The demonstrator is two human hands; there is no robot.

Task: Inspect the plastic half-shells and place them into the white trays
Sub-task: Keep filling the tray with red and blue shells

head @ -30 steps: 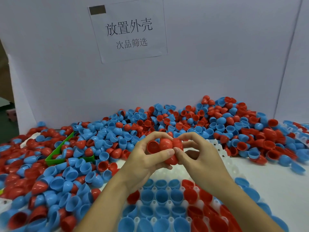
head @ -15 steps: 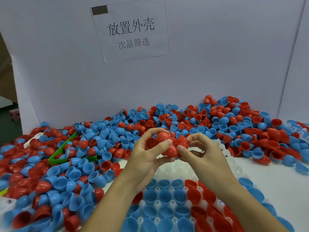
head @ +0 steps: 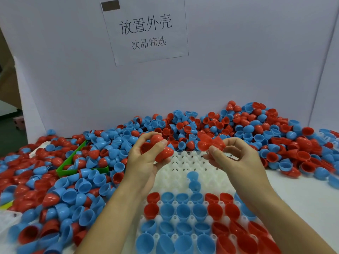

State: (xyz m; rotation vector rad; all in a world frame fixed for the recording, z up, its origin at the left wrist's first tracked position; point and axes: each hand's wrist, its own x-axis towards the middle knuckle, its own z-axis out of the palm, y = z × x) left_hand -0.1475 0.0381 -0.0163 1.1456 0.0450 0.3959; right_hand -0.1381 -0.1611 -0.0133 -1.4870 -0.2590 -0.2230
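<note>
Left hand (head: 145, 158): fingers curled round a clutch of red shells (head: 157, 147), smooth, glossy, egg-shaped halves; one shows its hollow, one its rounded back, one points its tapered end rightward. Held above the far edge of the tray.

Right hand (head: 236, 158): thumb and fingertips pinch red shells (head: 211, 143), seemingly two, blurred, thin-walled plastic with a flared rim. Well apart from the left hand's clutch, also above the tray's far edge.

Tray (head: 183, 167): white moulded plastic, a grid of round cups with small holes between. Near rows filled with shells sitting open side up, blue (head: 183, 211) in the middle and left, red (head: 231, 211) to the right and at the left end of two rows. Far rows bare, save two blue shells (head: 193, 180) standing one behind the other.

Heap (head: 238, 129): loose red and blue shells, banked against the wall and spread down the left of the table.

Bin (head: 80, 167): green, straight-sided, half buried in the heap.

Sign (head: 146, 30): white paper with black characters, fixed to the pale wall (head: 238, 61).
</note>
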